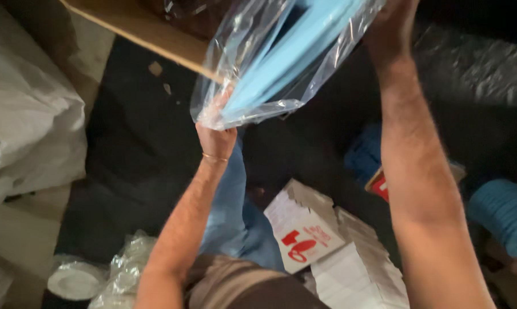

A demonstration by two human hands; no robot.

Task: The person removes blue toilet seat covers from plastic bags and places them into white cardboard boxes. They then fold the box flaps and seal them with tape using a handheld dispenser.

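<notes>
We have a clear plastic bag (281, 63) raised in front of us, near the top of the view, with flat light-blue sheets (287, 54) inside it, tilted on edge. Our left hand (215, 134) is closed in a pinch on the bag's lower corner, where the film bunches. Our right hand (393, 28) is up at the bag's upper right side; it runs out of the frame, so we cannot tell how far it is closed or whether it truly grips the film.

Behind the bag is a brown board (138, 28). Below us sit white cartons (304, 229) with red print, stacked close together, then blue rolls (501, 212) to the right, crumpled plastic with a white disc (75, 280) at lower left, and pale sacks (30, 114) along the left edge.

What could go wrong, as we judge it: the film is thin and slippery, and the left pinch holds only a corner, so the sheets could slide and drop onto the cartons. A hard pull could also tear the bag at that bunched corner.
</notes>
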